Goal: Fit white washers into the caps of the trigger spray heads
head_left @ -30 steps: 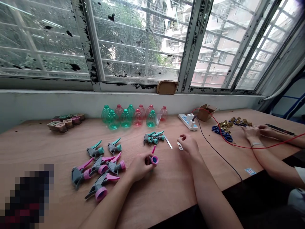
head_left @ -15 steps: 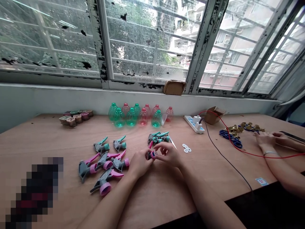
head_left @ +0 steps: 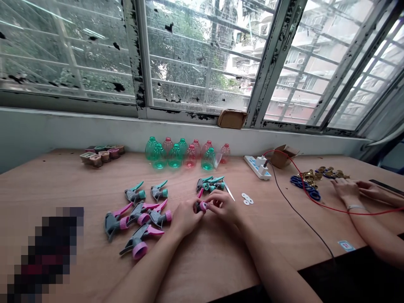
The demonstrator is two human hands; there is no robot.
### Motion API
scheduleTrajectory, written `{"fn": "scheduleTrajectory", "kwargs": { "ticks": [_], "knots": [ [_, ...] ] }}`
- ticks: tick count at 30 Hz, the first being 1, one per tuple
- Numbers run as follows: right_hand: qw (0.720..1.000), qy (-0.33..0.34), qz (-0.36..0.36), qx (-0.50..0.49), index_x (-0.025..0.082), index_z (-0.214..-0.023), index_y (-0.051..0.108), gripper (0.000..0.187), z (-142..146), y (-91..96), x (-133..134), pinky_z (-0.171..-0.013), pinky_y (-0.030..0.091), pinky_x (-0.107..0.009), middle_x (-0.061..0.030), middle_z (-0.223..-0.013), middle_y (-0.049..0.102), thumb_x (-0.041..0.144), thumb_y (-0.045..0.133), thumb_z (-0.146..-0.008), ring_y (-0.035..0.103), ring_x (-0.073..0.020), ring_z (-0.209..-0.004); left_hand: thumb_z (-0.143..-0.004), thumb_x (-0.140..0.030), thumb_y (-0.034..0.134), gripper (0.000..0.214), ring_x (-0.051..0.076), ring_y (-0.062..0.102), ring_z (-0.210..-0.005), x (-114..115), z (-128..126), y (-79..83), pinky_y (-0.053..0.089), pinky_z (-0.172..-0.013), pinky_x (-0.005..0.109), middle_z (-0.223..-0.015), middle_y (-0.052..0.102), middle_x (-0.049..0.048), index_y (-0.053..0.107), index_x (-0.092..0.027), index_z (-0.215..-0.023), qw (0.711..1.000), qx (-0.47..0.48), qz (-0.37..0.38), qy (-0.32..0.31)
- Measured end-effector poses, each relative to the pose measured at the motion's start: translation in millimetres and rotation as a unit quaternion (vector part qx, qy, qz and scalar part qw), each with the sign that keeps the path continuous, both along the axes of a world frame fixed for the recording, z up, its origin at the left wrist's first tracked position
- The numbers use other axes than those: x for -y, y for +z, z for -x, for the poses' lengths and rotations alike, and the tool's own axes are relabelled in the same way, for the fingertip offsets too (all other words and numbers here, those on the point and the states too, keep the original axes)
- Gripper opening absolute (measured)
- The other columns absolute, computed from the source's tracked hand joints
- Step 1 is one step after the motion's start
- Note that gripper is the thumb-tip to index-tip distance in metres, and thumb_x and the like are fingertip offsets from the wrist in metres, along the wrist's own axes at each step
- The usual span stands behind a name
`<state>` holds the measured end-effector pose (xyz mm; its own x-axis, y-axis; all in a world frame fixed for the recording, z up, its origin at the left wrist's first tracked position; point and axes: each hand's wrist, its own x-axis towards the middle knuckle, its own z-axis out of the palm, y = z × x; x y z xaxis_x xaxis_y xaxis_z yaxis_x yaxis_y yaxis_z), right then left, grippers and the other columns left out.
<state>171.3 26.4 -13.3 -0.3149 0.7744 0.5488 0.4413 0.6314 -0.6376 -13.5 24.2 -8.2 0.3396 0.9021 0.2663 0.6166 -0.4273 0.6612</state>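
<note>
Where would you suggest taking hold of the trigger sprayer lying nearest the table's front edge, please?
Pinch the sprayer's grey body from above with the fingers: it lies on its side, leaving the body exposed and the pink collar and slim trigger clear.

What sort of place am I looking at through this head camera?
Probably a small workroom for hand assembly, perhaps in a residential building: trigger spray heads lie in batches on a plywood table, plastic bottles stand in rows, and a barred window faces apartment blocks.
</note>
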Motion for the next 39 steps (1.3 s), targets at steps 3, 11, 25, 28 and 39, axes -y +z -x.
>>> {"fn": "scheduleTrajectory", "kwargs": {
  "ticks": [3,11,25,28,39],
  "knots": [
    [1.0,0.002,0.002,0.001,0.022,-0.086,0.073,0.015,-0.2,-2.8,-1.4,-0.052,0.042,-0.022,-0.0032,-0.082,0.062,0.034,0.064,-0.083,0.05,-0.0094,-0.058,-0.076,-0.028,0.06,0.02,0.013,0.052,-0.059,0.8,-0.8,0.2,0.029,-0.054,0.023,-0.062,0.057,-0.0024,0.07,-0.022,-0.092,1.0,-0.01,-0.002,0.002],
    [1.0,0.007,0.003,-0.009,0.022,-0.085,0.075,0.016,1.2,-6.8,-4.0,-0.05,0.038,-0.023,-0.0034,-0.08,0.06,0.035,0.067,-0.08,0.047,-0.0094,-0.057,-0.077,-0.028,0.058,0.02,0.014,0.054,-0.06,1.1,0.3,-1.3,0.029,-0.053,0.023,-0.065,0.06,-0.0016,0.069,-0.024,-0.094,0.999,-0.034,-0.01,-0.001],
    [1.0,-0.004,0.007,0.0,0.021,-0.08,0.076,0.012,0.4,-10.3,-6.7,-0.05,0.037,-0.022,-0.0025,-0.076,0.061,0.031,0.07,-0.078,0.047,-0.0087,-0.055,-0.078,-0.029,0.057,0.022,0.014,0.054,-0.06,1.7,0.2,-1.9,0.029,-0.053,0.023,-0.067,0.061,-0.0012,0.068,-0.025,-0.096,0.999,-0.049,-0.009,0.006],
    [1.0,-0.015,0.01,0.016,0.021,-0.077,0.076,0.01,0.7,-8.1,-5.9,-0.049,0.037,-0.022,-0.0021,-0.072,0.062,0.029,0.07,-0.077,0.047,-0.009,-0.055,-0.078,-0.029,0.058,0.022,0.015,0.054,-0.06,1.5,0.3,-2.1,0.029,-0.053,0.023,-0.067,0.061,-0.0009,0.068,-0.025,-0.097,0.999,-0.052,-0.007,0.003],
    [0.999,-0.027,0.017,0.042,0.02,-0.076,0.076,0.011,2.0,-9.8,-7.4,-0.051,0.036,-0.021,-0.0012,-0.062,0.064,0.029,0.069,-0.078,0.05,-0.0101,-0.055,-0.076,-0.024,0.059,0.018,0.014,0.054,-0.06,-0.6,0.0,-4.9,0.03,-0.055,0.022,-0.064,0.06,-0.0016,0.067,-0.023,-0.092,0.999,-0.042,-0.014,-0.003]
  ]
}}
